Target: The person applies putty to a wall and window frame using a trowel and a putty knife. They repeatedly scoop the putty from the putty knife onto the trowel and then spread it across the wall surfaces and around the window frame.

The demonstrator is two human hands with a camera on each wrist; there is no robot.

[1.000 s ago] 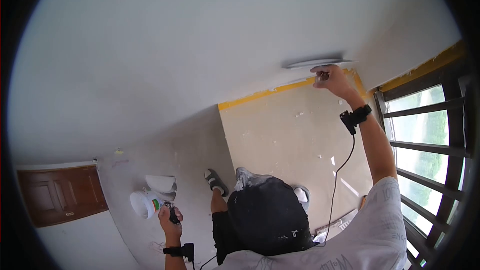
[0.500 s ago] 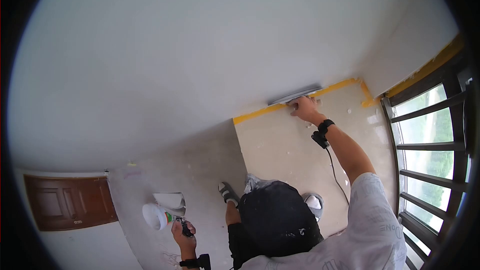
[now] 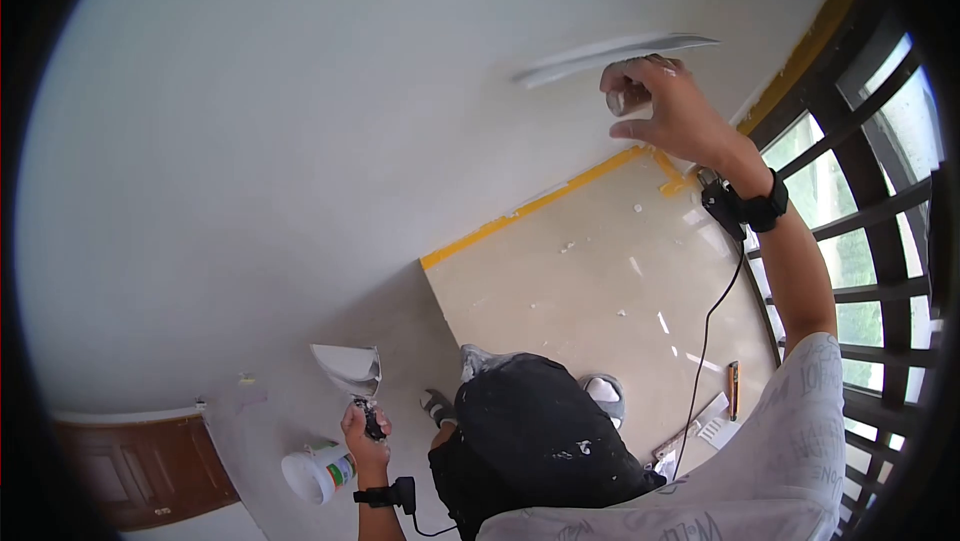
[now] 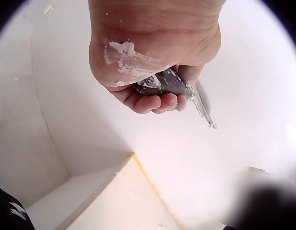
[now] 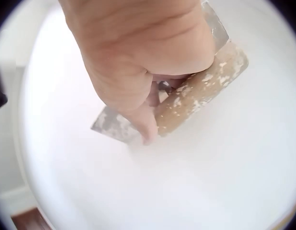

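- White wall (image 3: 300,121): smooth, matt, evenly coated, filling most of the head view.
- Beige floor (image 3: 580,281): glossy, hard, flecked with small white splashes.
- Dark window grille (image 3: 880,211): straight horizontal bars at the right edge, green blur behind.
- Brown door (image 3: 150,471): wooden, panelled, low at the left.
- Yellow masking tape (image 3: 530,206): narrow strip along the join of wall and floor.
- Skimming blade (image 3: 610,53): long, thin, flat grey metal, edge laid against the wall high on the right.
- Wooden handle (image 5: 200,91): round pale bar along the blade's back, speckled with dried white filler.
- Right hand (image 3: 670,111): raised to the wall, fingers curled round the wooden handle, gripping firmly.
- White tub (image 3: 315,473): cylindrical plastic, green and orange label, on its side low down beside the left forearm; contents not discernible.
- Putty knife (image 3: 350,369): broad trapezoid blade loaded with white filler, dark handle smeared white, held low near the wall.
- Left hand (image 4: 152,48): closed round the knife's dark handle, crusts of dried filler on the skin.
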